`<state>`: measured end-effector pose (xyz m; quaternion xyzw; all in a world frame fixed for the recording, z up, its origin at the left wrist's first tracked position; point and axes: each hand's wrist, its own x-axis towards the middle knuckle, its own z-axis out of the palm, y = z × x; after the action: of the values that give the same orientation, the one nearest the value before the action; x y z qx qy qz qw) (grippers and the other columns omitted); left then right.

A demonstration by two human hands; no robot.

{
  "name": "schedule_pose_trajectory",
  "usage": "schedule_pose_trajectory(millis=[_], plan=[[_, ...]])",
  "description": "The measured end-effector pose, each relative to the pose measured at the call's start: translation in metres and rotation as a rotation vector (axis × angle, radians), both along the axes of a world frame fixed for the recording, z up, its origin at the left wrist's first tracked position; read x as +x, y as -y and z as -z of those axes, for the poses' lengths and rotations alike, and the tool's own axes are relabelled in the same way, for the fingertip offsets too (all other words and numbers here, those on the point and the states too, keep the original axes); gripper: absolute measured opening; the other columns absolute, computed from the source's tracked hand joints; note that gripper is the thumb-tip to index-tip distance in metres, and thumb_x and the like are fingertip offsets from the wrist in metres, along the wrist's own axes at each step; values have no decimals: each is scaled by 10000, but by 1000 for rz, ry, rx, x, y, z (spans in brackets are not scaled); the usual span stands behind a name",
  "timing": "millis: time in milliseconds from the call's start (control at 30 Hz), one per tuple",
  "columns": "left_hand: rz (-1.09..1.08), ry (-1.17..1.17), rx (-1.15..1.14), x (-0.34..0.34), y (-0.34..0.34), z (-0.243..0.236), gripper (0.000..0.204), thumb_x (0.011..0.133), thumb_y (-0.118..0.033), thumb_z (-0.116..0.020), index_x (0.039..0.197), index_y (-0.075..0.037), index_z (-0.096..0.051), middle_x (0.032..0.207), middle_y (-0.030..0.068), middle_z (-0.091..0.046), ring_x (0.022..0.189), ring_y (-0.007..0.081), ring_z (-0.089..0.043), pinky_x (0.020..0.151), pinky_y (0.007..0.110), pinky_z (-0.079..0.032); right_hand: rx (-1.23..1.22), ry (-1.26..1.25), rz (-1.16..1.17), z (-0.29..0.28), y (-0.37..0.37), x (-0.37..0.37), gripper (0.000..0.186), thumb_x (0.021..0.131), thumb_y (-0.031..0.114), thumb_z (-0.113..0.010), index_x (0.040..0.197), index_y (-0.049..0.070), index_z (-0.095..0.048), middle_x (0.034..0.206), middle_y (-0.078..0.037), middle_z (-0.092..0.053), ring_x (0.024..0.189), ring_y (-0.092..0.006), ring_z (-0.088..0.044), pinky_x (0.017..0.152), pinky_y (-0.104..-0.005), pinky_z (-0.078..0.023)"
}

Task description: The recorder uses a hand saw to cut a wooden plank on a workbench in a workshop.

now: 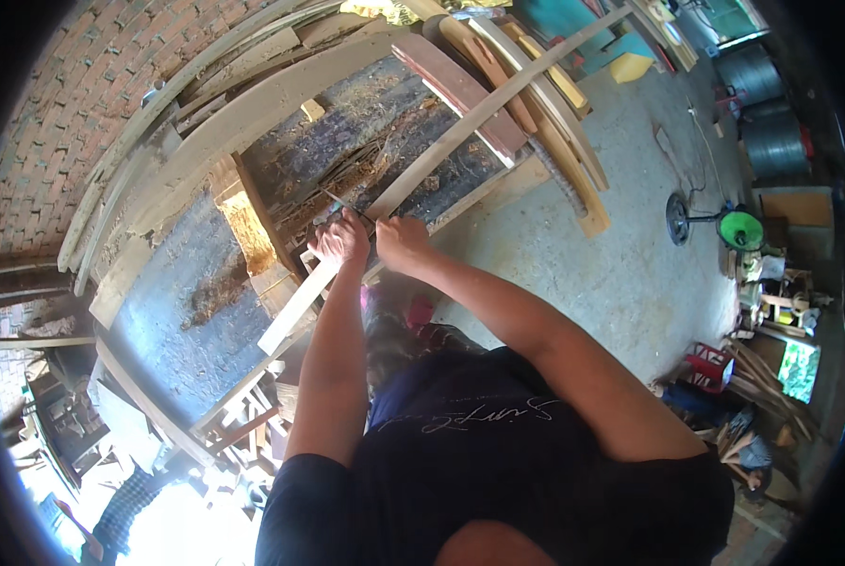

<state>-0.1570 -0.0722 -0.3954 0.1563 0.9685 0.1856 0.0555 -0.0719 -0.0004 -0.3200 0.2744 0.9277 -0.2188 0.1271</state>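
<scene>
A long pale wooden strip runs diagonally across the workbench, with a lighter stretch toward its lower-left end. My left hand is closed at the strip, its knuckles up, beside a thin metal piece. Just to its right, my right hand is closed in a fist at the strip. Whatever both hands grip is mostly hidden under the fingers; I cannot make it out. A wooden crosspiece with a yellowish, rough patch lies left of my hands.
Stacked boards lie across the bench's right end; curved planks line its far side beside a brick wall. On the concrete floor stand a green round object and metal drums. Other people are at lower right and lower left.
</scene>
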Motion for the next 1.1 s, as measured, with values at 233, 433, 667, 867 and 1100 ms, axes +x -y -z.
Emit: schedule_pose_trajectory(millis=[233, 433, 667, 867, 1100], plan=[[-8, -19, -30, 2, -1, -1, 529, 933, -355, -356, 645, -71, -697, 709, 126, -679, 915, 260, -606, 880, 441, -333, 31, -123, -11, -15, 6, 12, 142, 806, 43, -491, 871, -34, -591, 755, -229, -661, 702, -386, -675, 630, -438, -549], [-74, -75, 12, 2, -3, 5, 537, 919, -326, -383, 539, -67, -661, 628, 117, -660, 873, 265, -598, 837, 430, -351, 23, 132, -122, -37, -4, 0, 136, 827, 65, -485, 856, -11, -594, 763, -229, -664, 724, -391, -675, 639, -446, -546], [-48, 69, -21, 1, 0, -3, 525, 918, -324, -385, 578, -53, -681, 661, 125, -674, 891, 268, -598, 880, 425, -332, 17, 80, -49, -22, 2, 6, 161, 875, 117, -456, 884, -8, -556, 758, -241, -659, 727, -403, -669, 663, -479, -533], [-18, 157, -61, 0, -8, -9, 543, 930, -349, -359, 644, -42, -703, 730, 126, -692, 959, 267, -590, 903, 440, -332, 25, 138, -46, -10, -4, 0, 162, 901, 134, -456, 901, -4, -541, 754, -242, -655, 737, -407, -666, 672, -488, -526], [-59, 214, -80, -7, 4, -13, 550, 939, -362, -338, 674, -57, -710, 788, 133, -698, 973, 274, -591, 896, 432, -342, 3, 161, -67, -26, 5, 7, 150, 893, 127, -472, 919, -5, -538, 770, -230, -662, 760, -408, -667, 688, -488, -526]])
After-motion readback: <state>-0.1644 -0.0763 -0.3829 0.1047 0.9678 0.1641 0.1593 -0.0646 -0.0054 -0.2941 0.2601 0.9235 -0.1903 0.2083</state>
